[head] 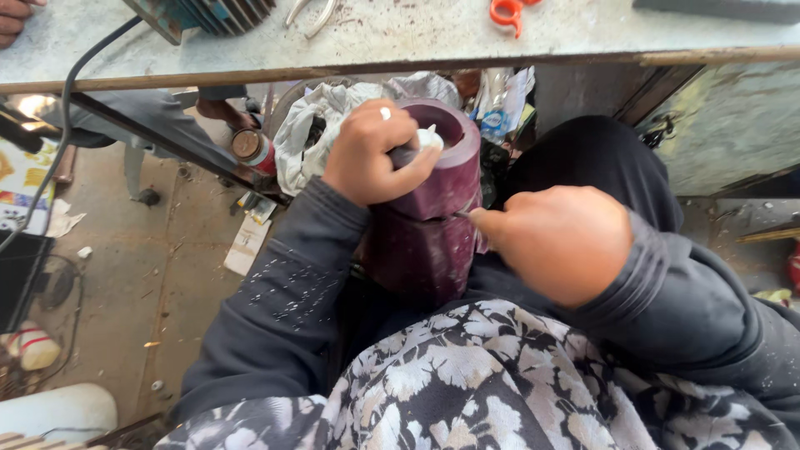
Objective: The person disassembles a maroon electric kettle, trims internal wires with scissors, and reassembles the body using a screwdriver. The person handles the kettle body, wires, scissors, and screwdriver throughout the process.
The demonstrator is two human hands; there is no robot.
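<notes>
A dark purple hollow cylinder (433,217) stands upright in my lap, its open top toward the workbench. My left hand (371,154) grips its rim, thumb over the edge, with a small white piece under the thumb. My right hand (562,242) is closed around a thin tool whose tip touches the cylinder's side at its seam; the tool itself is mostly hidden by my fingers.
A metal workbench (417,37) spans the top, bearing orange-handled scissors (508,12), pliers and a blue machine (200,17) with a black cable. Below it lie white plastic bags (321,117), a can (250,148) and paper scraps on the concrete floor. Another person's hand (12,17) is at top left.
</notes>
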